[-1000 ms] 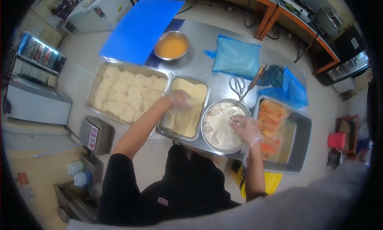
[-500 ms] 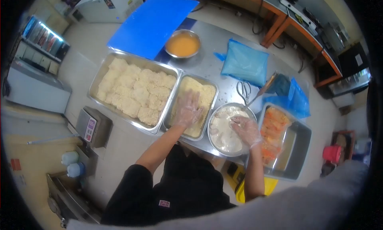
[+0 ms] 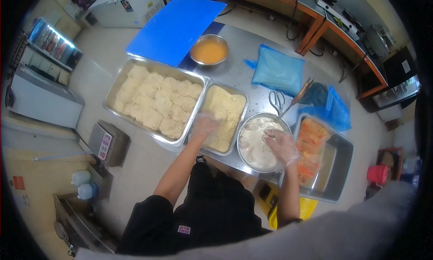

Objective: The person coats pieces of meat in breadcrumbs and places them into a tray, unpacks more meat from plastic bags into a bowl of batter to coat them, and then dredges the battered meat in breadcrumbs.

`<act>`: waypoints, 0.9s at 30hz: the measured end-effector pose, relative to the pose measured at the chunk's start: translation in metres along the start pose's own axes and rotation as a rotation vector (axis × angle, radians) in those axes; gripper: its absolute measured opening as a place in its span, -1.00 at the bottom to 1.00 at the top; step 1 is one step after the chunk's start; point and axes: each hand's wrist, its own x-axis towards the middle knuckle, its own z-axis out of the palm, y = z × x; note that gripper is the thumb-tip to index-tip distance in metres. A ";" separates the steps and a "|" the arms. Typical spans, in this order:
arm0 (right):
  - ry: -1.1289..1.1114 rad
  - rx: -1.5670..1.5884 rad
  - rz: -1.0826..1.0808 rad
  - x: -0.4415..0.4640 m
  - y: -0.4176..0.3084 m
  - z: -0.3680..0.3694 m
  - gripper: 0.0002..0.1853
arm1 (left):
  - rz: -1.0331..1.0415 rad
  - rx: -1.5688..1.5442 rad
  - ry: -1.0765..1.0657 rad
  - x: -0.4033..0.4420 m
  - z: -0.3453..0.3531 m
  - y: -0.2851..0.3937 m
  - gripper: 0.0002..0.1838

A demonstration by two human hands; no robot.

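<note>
At the table (image 3: pixel 239 48), in the head view, the right hand (image 3: pixel 284 148) bent its fingers at the white liquid (image 3: pixel 256 146), its grip unclear, while the blurred left hand (image 3: pixel 205 125), open or closed impossible to tell, was at the crumbs (image 3: pixel 228 116). Wet pieces there seemed to call for a careful pinch.

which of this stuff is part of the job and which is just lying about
Seems part of the job:
- left hand at crumb tray
- right hand at batter bowl
- tray of coated pieces

Probably just lying about:
- blue board
- scissors
- scale
- blue bag
</note>
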 end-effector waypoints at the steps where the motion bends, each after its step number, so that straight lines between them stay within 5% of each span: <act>1: 0.000 -0.004 0.010 -0.001 0.001 -0.001 -0.56 | 0.000 -0.065 0.040 -0.003 0.000 -0.002 -0.19; 10: -0.002 -0.069 0.029 -0.005 -0.015 -0.004 -0.57 | 0.195 -0.573 0.336 -0.007 0.013 -0.018 -0.28; 16: -0.025 -0.030 -0.001 -0.001 -0.014 -0.010 -0.57 | 0.038 -0.716 0.038 -0.038 -0.071 0.011 -0.34; 19: -0.015 -0.068 0.025 -0.003 -0.027 -0.016 -0.58 | 0.063 -1.151 -0.023 -0.025 -0.080 -0.009 -0.37; 25: 0.002 -0.112 0.042 0.006 -0.021 -0.019 -0.60 | -0.181 -0.992 0.479 0.030 -0.121 -0.079 -0.48; 27: 0.014 -0.109 0.045 0.006 -0.026 -0.021 -0.61 | -0.213 -0.941 0.418 0.056 -0.140 -0.117 -0.48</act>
